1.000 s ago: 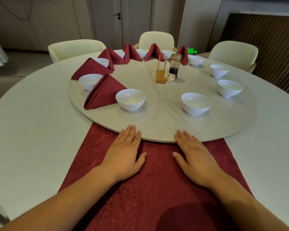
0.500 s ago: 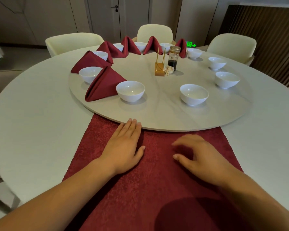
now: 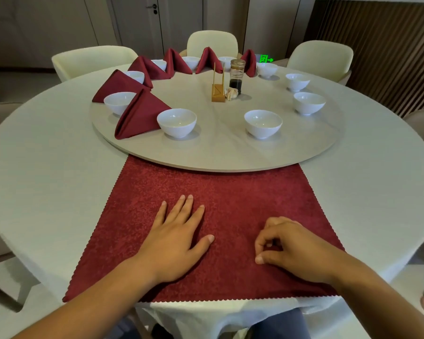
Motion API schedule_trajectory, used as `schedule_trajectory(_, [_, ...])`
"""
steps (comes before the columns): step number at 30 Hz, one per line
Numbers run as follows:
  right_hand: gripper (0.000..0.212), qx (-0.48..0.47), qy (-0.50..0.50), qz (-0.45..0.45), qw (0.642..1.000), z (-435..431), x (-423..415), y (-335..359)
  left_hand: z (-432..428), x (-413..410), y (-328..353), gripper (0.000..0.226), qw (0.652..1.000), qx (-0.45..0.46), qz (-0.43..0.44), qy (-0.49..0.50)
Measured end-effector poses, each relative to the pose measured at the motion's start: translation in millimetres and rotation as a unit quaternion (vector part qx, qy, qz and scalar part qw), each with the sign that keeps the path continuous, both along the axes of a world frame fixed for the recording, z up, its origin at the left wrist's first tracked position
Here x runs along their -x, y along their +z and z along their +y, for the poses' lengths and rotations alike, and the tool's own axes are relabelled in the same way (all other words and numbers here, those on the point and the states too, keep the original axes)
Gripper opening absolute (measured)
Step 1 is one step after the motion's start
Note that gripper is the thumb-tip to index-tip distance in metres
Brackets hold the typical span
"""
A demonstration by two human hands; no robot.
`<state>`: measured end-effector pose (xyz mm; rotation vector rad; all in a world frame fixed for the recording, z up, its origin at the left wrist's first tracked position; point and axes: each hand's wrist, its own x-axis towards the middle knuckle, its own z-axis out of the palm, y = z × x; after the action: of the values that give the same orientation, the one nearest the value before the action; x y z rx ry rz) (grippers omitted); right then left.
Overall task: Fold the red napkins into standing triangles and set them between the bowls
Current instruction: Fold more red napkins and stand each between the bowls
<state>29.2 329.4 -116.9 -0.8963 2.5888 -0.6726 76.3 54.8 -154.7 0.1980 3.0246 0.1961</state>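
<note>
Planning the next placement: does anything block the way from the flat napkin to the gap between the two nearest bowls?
Nothing visible does. Past the flat napkin, the turntable is bare between the near left bowl and the near right bowl; the gold holder and the jar stand farther back, behind that gap.

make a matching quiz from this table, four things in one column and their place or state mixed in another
1 left hand
2 right hand
3 dark jar
4 flat red napkin

a fingers curled
b middle of the turntable
c spread under both hands
d palm down, fingers straight

Pairs: 1-d, 2-a, 3-b, 4-c
</note>
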Motion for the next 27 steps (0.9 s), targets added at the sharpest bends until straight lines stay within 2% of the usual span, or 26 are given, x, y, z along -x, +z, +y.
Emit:
schedule_trajectory(5, [0.011,-0.024,0.010,-0.012,1.000,-1.3,0.4,3.1,-3.0,0.9,1.3,0.102,1.000,-0.016,-0.007,-0.005])
schedule_trajectory(9, [0.011,0.028,0.002,0.005,1.000,-1.8,-3.1,3.0,-4.4,-3.0,5.0,0.111,0.993,-0.115,-0.005,-0.002])
schedule_trajectory(12, [0.010,0.099,-0.013,0.070,0.993,-8.5,-6.7,6.1,5.9,-11.4,16.8,0.102,0.983,-0.185,-0.008,-0.021])
schedule_trajectory(17, [0.008,0.177,-0.033,0.136,0.974,-26.0,-6.8,12.0,30.6,-15.8,32.4,0.096,0.974,-0.212,-0.053,-0.066])
schedule_trajectory(19, [0.007,0.193,-0.030,0.133,0.972,-25.3,-3.6,11.3,33.9,-15.0,32.2,0.079,0.974,-0.207,-0.060,-0.065])
schedule_trajectory(21, [0.012,0.176,-0.010,0.124,0.976,-18.8,1.4,10.0,34.1,-14.2,32.8,0.047,0.974,-0.208,-0.058,-0.065])
schedule_trajectory(22, [0.019,0.152,0.008,0.122,0.981,-13.6,4.5,9.3,33.6,-14.5,33.2,0.039,0.973,-0.215,-0.060,-0.065])
schedule_trajectory(25, [0.032,0.057,0.045,0.126,0.989,7.3,16.7,6.8,29.4,-17.8,40.7,0.037,0.967,-0.229,-0.074,-0.079])
schedule_trajectory(27, [0.022,0.029,0.030,0.144,0.989,22.0,24.9,5.0,24.9,-20.8,46.4,0.037,0.966,-0.227,-0.085,-0.089])
